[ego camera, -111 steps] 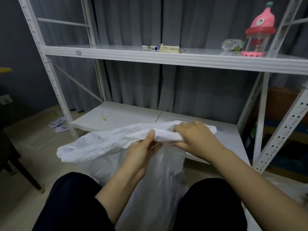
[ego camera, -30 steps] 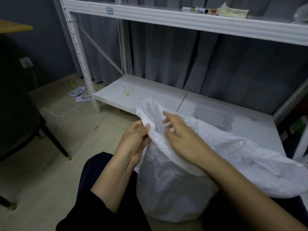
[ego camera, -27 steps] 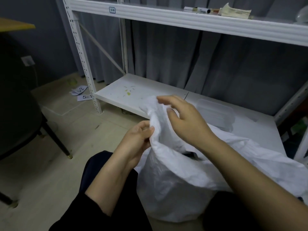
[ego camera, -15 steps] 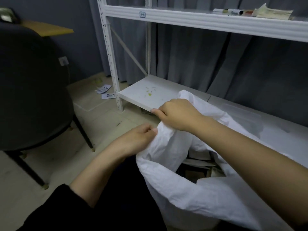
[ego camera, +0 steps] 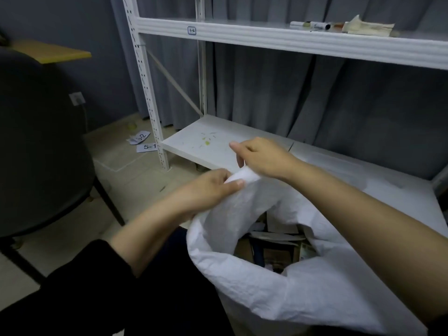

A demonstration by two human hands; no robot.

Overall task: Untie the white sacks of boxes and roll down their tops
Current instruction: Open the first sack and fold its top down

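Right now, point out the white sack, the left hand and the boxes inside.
white sack (ego camera: 303,294), head view, on its near folded rim.
left hand (ego camera: 208,187), head view, on the back of the hand.
boxes (ego camera: 274,248), head view, on cardboard showing through the sack's mouth.

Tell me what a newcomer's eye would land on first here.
First, the white sack in the lower middle, its mouth open on cardboard boxes inside. Just above, the left hand pinches its raised edge while the right hand grips the same fold. Behind stands a white rack; a dark chair fills the left.
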